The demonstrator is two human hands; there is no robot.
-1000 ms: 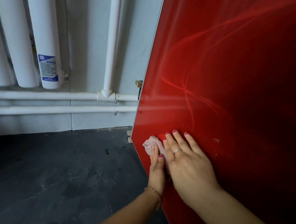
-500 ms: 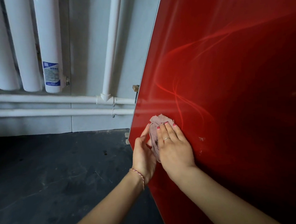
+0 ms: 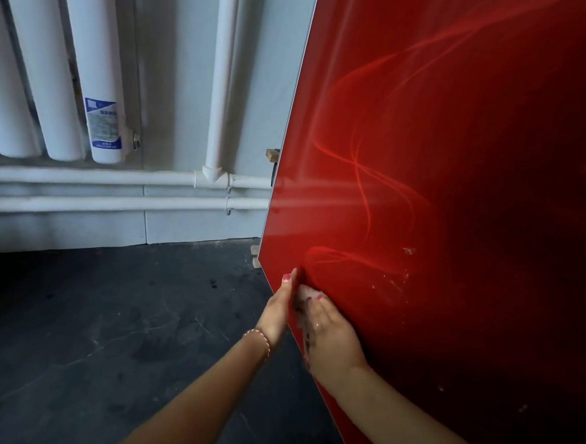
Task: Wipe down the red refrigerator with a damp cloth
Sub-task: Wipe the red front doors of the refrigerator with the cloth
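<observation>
The glossy red refrigerator (image 3: pixel 453 177) fills the right half of the head view, its left edge running down to the floor. A small pinkish cloth (image 3: pixel 306 294) lies against the red panel near that edge, mostly covered by my right hand (image 3: pixel 329 336), whose straight fingers press it flat onto the surface. My left hand (image 3: pixel 280 312) rests straight-fingered along the refrigerator's left edge, beside the cloth, with a thin bracelet at the wrist. Pale specks and smears show on the panel to the right of my hands.
White radiator columns (image 3: pixel 53 82) with a blue label hang on the grey wall at the upper left. White pipes (image 3: pixel 111 191) run along the wall and one rises vertically. Dark scuffed floor (image 3: pixel 103 336) spreads to the left. Small wooden blocks (image 3: pixel 255 256) sit behind the refrigerator's edge.
Both hands and the cloth have slid down the panel along its left edge. More of the cloth is now covered by my right hand.
</observation>
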